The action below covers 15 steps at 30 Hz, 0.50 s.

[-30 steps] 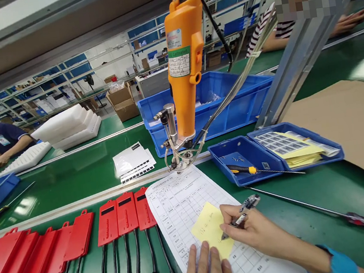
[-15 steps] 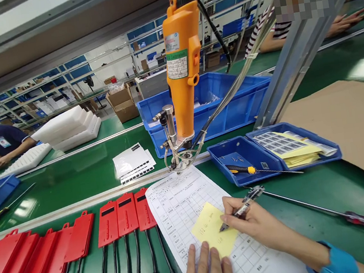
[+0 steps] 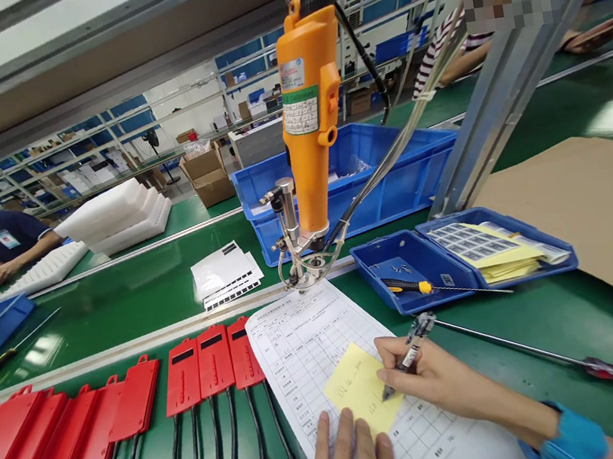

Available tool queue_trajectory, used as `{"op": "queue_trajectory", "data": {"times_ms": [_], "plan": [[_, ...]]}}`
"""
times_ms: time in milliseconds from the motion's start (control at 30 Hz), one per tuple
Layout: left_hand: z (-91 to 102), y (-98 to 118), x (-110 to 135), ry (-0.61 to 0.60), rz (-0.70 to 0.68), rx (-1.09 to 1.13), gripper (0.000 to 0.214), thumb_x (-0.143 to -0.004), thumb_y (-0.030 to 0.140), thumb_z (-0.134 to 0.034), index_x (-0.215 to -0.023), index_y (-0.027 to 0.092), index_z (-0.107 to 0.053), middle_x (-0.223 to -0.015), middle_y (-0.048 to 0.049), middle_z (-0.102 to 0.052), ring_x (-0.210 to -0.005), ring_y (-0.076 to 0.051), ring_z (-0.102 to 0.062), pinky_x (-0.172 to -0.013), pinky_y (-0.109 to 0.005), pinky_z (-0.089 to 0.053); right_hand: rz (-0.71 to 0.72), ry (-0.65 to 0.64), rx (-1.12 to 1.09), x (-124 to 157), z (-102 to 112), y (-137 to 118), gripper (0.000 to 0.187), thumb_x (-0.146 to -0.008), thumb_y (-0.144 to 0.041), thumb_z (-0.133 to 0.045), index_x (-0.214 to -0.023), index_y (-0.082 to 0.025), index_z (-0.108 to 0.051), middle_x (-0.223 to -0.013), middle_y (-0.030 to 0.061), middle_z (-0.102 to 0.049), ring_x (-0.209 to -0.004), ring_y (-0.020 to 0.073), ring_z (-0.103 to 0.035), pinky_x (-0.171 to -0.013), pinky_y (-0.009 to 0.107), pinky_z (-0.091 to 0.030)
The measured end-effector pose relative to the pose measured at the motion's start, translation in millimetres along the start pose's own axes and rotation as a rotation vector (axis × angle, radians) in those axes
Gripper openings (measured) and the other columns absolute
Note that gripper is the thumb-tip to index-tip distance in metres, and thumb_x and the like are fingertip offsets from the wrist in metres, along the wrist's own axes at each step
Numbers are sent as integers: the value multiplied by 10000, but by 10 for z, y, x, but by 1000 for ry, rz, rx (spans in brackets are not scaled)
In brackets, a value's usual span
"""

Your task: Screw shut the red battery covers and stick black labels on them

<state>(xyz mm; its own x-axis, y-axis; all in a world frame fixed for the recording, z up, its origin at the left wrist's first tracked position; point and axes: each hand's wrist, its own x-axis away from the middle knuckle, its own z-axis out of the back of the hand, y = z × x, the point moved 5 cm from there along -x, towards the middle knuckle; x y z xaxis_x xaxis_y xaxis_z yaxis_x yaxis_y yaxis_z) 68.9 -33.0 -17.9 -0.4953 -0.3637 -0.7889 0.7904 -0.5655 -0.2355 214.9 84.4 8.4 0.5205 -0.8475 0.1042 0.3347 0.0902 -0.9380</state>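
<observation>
My right hand [image 3: 423,369] is closed round a pen [image 3: 412,355], whose tip is at the right part of a yellow sticky note [image 3: 356,378]. Handwritten figures show on the note. It lies on a printed form [image 3: 293,341] with a table of rows. My left hand [image 3: 353,455] lies flat with its fingers stretched over the form and the note's lower edge. Left of the paper are red flat cases [image 3: 214,360] with black cables.
An orange electric screwdriver [image 3: 311,122] hangs above the form. Blue bins [image 3: 394,247] hold screws, a yellow-black screwdriver [image 3: 406,286] and label sheets [image 3: 479,243]. A long red-handled screwdriver [image 3: 605,370] lies at right. A person [image 3: 5,241] works at far left, another behind the post.
My right hand has shifted the pen tip slightly right along the note, and the pen stands more upright. My left hand stays in place.
</observation>
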Motion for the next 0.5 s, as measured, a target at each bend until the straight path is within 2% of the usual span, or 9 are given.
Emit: {"op": "queue_trajectory", "data": {"times_ms": [133,300,367,500], "plan": [[11,-2,-23,1,3,6,168,-912,298,-655,-989,152,-687,-939,-54,-714,-1090,-264,-640,-1147,-508,-334,-24,48,18,12,9,12,302,-846,-377,-523,-660,-231,-335,-621,-50,-318,-601,136,-297,-575,292,-241],[-23,9,33,18,-11,3,184,-885,298,-695,-978,139,-687,-944,-70,-707,-1185,-299,-593,-1161,-529,-317,-12,56,13,2,3,16,316,-847,-397,-522,-651,-233,-337,-611,-50,-323,-591,136,-297,-570,293,-242],[-71,31,128,8,-30,-15,225,-872,319,-712,-993,132,-681,-958,-84,-704,-1227,-331,-565,-1159,-572,-305,-6,86,14,-10,19,26,306,-851,-402,-516,-654,-231,-356,-606,-51,-325,-587,136,-298,-568,293,-243],[-207,105,317,-93,-120,-109,346,-881,414,-698,-1069,130,-639,-1117,-128,-679,-1292,-390,-509,-1139,-695,-233,9,89,29,-17,22,58,302,-867,-387,-510,-662,-226,-357,-614,-50,-327,-592,135,-302,-572,288,-246]]}}
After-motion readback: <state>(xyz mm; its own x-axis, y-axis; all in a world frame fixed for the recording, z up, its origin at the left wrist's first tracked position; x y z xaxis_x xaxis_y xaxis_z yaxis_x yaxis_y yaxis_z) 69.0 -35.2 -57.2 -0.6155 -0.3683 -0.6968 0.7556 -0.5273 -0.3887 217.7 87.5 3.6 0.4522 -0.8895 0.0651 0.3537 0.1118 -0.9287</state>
